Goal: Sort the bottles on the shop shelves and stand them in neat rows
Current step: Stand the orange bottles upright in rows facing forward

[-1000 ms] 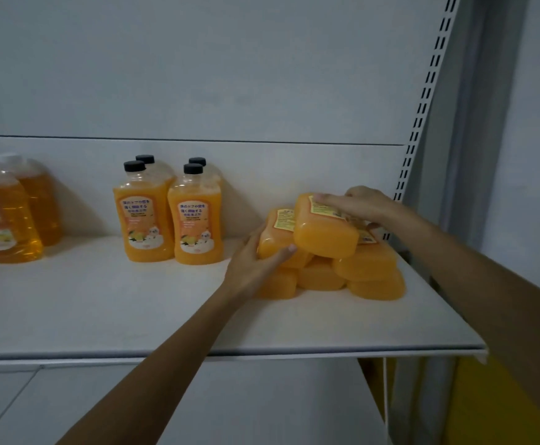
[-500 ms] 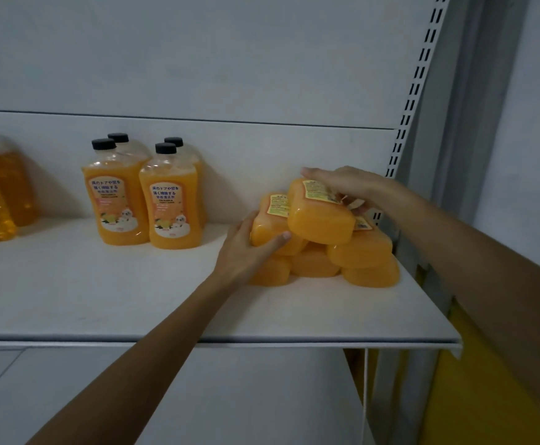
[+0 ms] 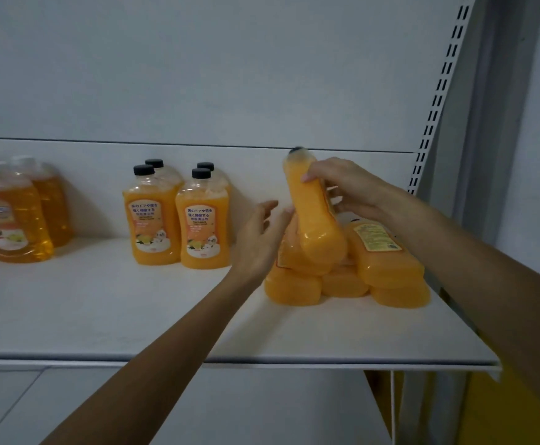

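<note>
The top bottle (image 3: 313,220), orange with a black cap, is nearly upright with its cap leaning left, gripped by the right hand (image 3: 349,191) over the pile (image 3: 390,261). The pile is of like orange bottles lying on their sides in two layers, bases toward the front, by the shelf's (image 3: 101,316) right edge. Four bottles (image 3: 179,220) stand two by two at mid-back, labels forward. Amber bottles (image 3: 15,220) stand upright at the back left.
</note>
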{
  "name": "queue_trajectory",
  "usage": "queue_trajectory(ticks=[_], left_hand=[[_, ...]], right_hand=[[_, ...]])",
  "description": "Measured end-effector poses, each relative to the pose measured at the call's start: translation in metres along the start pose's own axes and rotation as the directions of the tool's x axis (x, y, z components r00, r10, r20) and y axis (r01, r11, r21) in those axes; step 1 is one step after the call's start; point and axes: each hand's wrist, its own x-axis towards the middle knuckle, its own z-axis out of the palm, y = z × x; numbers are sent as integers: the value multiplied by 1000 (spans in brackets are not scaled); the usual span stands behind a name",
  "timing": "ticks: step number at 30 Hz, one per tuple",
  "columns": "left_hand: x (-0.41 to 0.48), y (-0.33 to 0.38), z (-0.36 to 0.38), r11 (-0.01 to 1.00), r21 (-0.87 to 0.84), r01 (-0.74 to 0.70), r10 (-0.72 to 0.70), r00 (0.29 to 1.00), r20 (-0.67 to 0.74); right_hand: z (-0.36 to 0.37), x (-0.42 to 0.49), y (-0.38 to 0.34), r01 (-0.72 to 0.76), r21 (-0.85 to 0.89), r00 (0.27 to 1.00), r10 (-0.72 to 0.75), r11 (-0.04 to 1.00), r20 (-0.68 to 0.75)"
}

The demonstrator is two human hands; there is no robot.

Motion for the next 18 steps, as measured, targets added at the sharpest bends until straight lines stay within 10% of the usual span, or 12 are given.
queue_trajectory(ticks=[6,13,18], left_hand=[[5,23,-26,762,-556,331,-152,927,344],[8,1,-48,992,-121,-23,23,1000,-2],[15,-22,-53,981,13,-194,194,979,-68]], right_hand=[[31,0,-26,60,433,979,-137,899,149],[30,18,-52,135,-59,981,-125,989,151],[42,27,-57,433,-441,900,-408,786,156]])
